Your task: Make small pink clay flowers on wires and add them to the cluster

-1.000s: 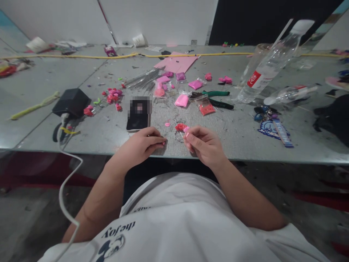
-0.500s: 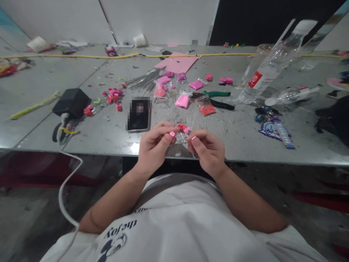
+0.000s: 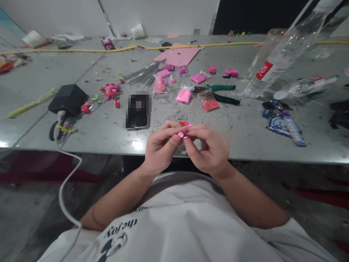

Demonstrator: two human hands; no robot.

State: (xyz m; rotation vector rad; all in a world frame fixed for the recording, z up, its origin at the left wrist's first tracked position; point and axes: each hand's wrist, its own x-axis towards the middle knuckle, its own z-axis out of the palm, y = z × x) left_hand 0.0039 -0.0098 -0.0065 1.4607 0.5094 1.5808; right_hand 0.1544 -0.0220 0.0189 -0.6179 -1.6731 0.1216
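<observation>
Between thumb and forefinger my left hand (image 3: 163,145) pinches a small lump of pink clay (image 3: 180,135). My right hand (image 3: 208,148) is closed in a pinch on another small pink bit of clay (image 3: 185,137), right beside the left fingertips. The two hands meet above the table's front edge. Just behind the fingers, red and pink clay pieces (image 3: 185,123) lie on the table, partly covered by the hands. Further back are a bag of pink clay (image 3: 183,95) and a bag of red clay (image 3: 210,104).
A phone (image 3: 138,111) lies left of the hands, near small clay flowers (image 3: 111,91) and a black adapter (image 3: 68,99) with a white cable. Green-handled pliers (image 3: 222,88) lie behind. At right are a leaning plastic bottle (image 3: 286,62) and a blue keychain tag (image 3: 280,125).
My hands have come together; the right one moved left and brought its pink bit against the left hand's lump. The view has shifted slightly.
</observation>
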